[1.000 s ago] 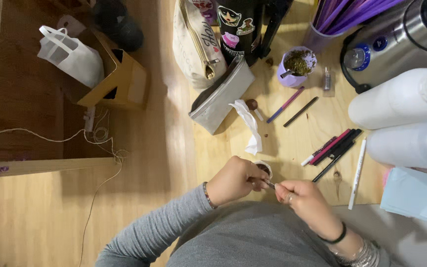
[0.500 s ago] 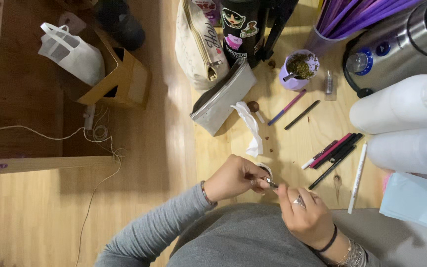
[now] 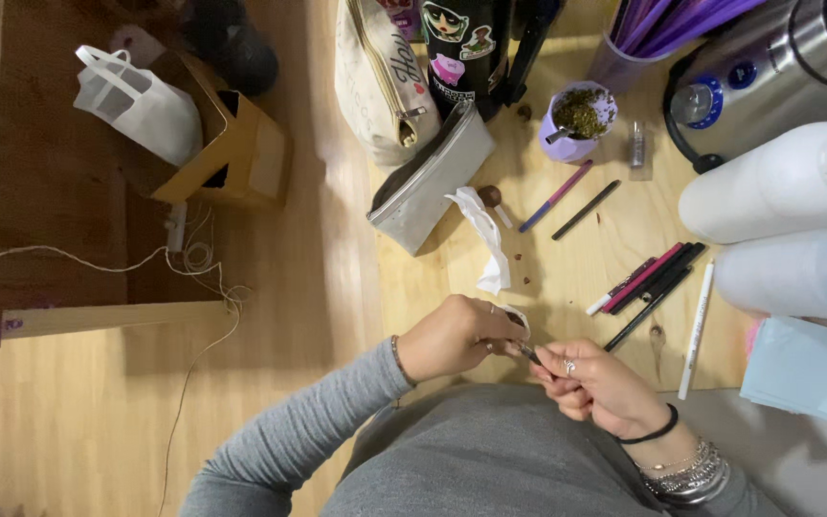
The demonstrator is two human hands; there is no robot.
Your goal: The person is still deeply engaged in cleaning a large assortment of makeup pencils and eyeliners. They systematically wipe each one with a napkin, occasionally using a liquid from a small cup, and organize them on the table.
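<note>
Since earlier frame, our right hand (image 3: 591,383) sits closer to left hand (image 3: 457,335). Thin dark pencil (image 3: 531,354) bridges both, pinched in closed fingertips above wooden table (image 3: 567,268) edge.

top left there's a small white paper bag (image 3: 136,103) leaning on an open tan cardboard box (image 3: 232,144). The black bottle (image 3: 466,53) at the top middle has colourful cartoon stickers (image 3: 447,67) on it. Two big plain white bottles (image 3: 777,225) lie on the right
</note>
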